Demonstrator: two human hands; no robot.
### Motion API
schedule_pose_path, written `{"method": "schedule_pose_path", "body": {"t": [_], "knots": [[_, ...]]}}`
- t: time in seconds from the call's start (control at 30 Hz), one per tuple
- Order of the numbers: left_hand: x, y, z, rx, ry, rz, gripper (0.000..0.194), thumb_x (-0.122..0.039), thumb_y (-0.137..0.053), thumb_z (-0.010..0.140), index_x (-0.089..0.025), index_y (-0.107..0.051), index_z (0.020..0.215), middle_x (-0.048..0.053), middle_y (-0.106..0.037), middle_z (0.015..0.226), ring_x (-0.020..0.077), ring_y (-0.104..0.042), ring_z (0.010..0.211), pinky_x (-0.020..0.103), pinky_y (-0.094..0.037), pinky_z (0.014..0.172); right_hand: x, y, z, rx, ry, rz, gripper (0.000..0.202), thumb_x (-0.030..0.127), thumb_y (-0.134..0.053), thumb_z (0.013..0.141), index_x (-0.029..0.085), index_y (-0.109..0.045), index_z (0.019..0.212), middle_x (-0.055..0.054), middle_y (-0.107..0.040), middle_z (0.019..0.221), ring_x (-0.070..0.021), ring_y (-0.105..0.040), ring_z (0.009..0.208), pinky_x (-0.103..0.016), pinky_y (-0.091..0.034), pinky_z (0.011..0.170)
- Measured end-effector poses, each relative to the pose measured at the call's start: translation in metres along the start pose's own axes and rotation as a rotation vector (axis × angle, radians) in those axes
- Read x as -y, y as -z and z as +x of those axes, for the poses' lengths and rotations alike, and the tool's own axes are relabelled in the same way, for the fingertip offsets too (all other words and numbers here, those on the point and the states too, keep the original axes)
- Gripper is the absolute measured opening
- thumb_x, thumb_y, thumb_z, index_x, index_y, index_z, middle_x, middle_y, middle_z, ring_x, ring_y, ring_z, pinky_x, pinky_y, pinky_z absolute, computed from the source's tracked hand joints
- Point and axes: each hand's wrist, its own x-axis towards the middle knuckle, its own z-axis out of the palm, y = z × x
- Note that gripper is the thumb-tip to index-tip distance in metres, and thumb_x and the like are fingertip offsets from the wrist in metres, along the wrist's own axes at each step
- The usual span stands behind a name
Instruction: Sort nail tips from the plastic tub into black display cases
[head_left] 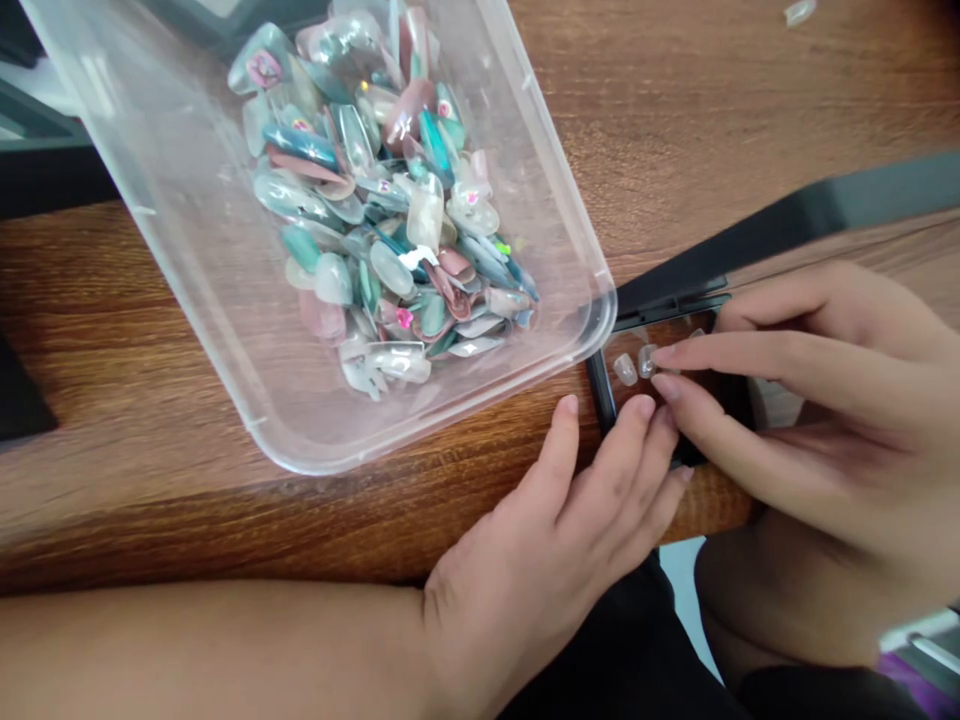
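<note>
No text, label, brand, number or sign can be read anywhere in the head view.

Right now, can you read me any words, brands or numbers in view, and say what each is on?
No readable text anywhere.
The plastic tub, black case and wooden table show no lettering I can make out.
Any marks on the false nails are too small or blurred.
</note>
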Motion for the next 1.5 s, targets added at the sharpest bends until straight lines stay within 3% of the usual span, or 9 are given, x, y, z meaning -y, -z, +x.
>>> {"method": "schedule_pose_path", "body": {"t": [0.23, 0.43, 0.6, 0.97, 1.1, 1.27, 1.5], "knots": [[0.0023, 0.0004, -0.0006, 0.002, -0.009, 0.002, 0.064, -0.036, -0.024, 0.11, -0.017, -0.033, 0.17, 0.012, -0.038, 0.175, 0.033, -0.035, 0.164, 0.059, -0.035, 0.128, -0.0012, -0.0014, -0.0009, -0.002, 0.01, -0.009, 0.009, 0.021, -0.075, 0.096, 0.028, -0.072, 0.1, 0.0, -0.064, 0.093, -0.0137, -0.062, 0.084, -0.034, -0.052, 0.071], [0.0019, 0.0002, -0.0009, 0.008, -0.016, 0.008, 0.066, -0.04, -0.026, 0.109, -0.017, -0.033, 0.17, 0.012, -0.04, 0.175, 0.033, -0.036, 0.164, 0.059, -0.037, 0.128, -0.0024, -0.0017, 0.0011, 0.003, 0.04, 0.036, 0.01, 0.02, -0.074, 0.094, 0.029, -0.072, 0.096, 0.0, -0.063, 0.09, -0.0151, -0.062, 0.079, -0.033, -0.051, 0.065], [-0.0001, -0.0011, -0.0003, -0.004, -0.003, 0.015, 0.069, -0.044, -0.03, 0.108, -0.015, -0.031, 0.17, 0.013, -0.039, 0.175, 0.0346, -0.034, 0.164, 0.06, -0.037, 0.129, -0.0026, -0.0016, 0.0019, -0.008, 0.006, 0.066, 0.018, 0.019, -0.076, 0.093, 0.028, -0.073, 0.108, -0.002, -0.068, 0.094, -0.016, -0.063, 0.083, -0.034, -0.054, 0.07], [0.0011, 0.002, 0.0007, 0.016, -0.012, 0.035, 0.061, -0.034, -0.022, 0.111, -0.024, -0.034, 0.17, 0.007, -0.04, 0.175, 0.0287, -0.036, 0.164, 0.056, -0.039, 0.126, -0.0052, -0.0019, -0.0012, -0.005, 0.023, 0.1, 0.017, 0.015, -0.08, 0.09, 0.028, -0.079, 0.1, -0.002, -0.068, 0.093, -0.0128, -0.063, 0.079, -0.028, -0.052, 0.063], [0.0007, 0.0011, 0.0006, 0.011, -0.006, 0.053, 0.061, -0.035, -0.023, 0.11, -0.024, -0.035, 0.17, 0.008, -0.041, 0.175, 0.0289, -0.037, 0.164, 0.057, -0.039, 0.127, -0.0067, -0.004, -0.0025, -0.04, 0.063, 0.089, 0.027, 0.013, -0.08, 0.088, 0.034, -0.08, 0.106, -0.001, -0.067, 0.091, -0.0146, -0.062, 0.078, -0.029, -0.052, 0.058], [-0.0002, 0.0017, 0.0009, 0.02, -0.017, 0.081, 0.062, -0.037, -0.022, 0.11, -0.025, -0.032, 0.171, 0.008, -0.039, 0.176, 0.03, -0.037, 0.163, 0.058, -0.04, 0.127, -0.0062, -0.0047, -0.0021, -0.077, 0.051, 0.108, 0.036, 0.01, -0.082, 0.084, 0.031, -0.08, 0.113, -0.001, -0.075, 0.094, -0.015, -0.068, 0.076, -0.03, -0.059, 0.065], [0.0019, 0.0044, 0.0018, 0.052, -0.031, 0.117, 0.063, -0.034, -0.018, 0.11, -0.024, -0.028, 0.172, 0.01, -0.035, 0.177, 0.0291, -0.036, 0.164, 0.058, -0.041, 0.128, -0.0086, 0.0003, -0.0048, -0.196, -0.014, 0.077, 0.03, 0.015, -0.083, 0.081, 0.036, -0.082, 0.104, 0.001, -0.077, 0.081, -0.0166, -0.066, 0.063, -0.034, -0.053, 0.056]]}}
